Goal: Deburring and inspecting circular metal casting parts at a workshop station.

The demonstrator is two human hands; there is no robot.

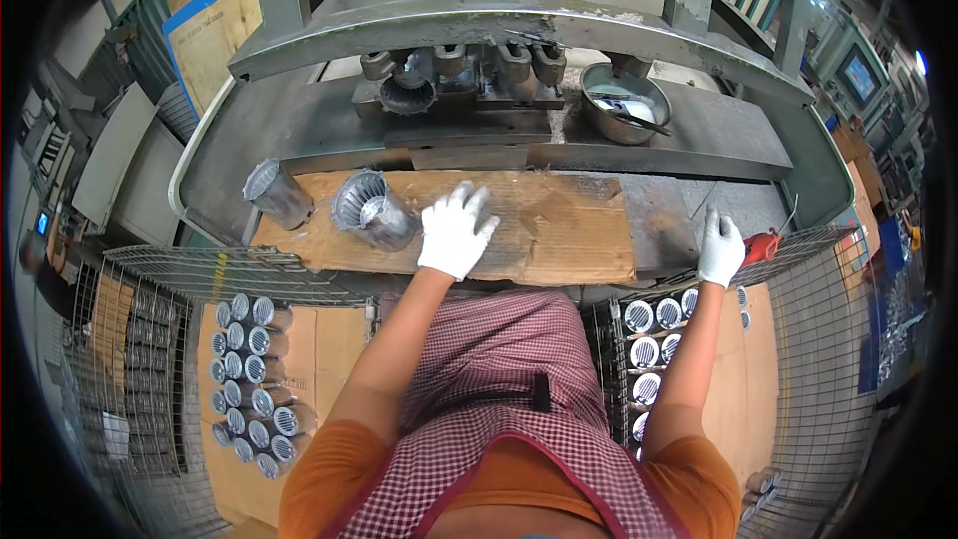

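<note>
My left hand (456, 233), in a white glove, rests on a cardboard sheet (574, 230) with its fingers spread and nothing in them. Just left of it a hollow grey metal cup with a ribbed inside (374, 210) leans toward me. A second metal cup (276, 195) stands farther left, at the sheet's corner. At the right, my gloved right hand (720, 248) is over the basket's far edge with fingers stretched forward, and I see nothing in them. Close beside it is a red-handled tool (762, 247); whether they touch is unclear.
Beyond the cardboard is a press with a metal die block (479, 100) and a round ribbed part (407, 95). A metal bowl (626, 105) of whitish liquid holds a tool. Wire baskets (249, 274) flank me, with several metal cups (254, 369) on cardboard.
</note>
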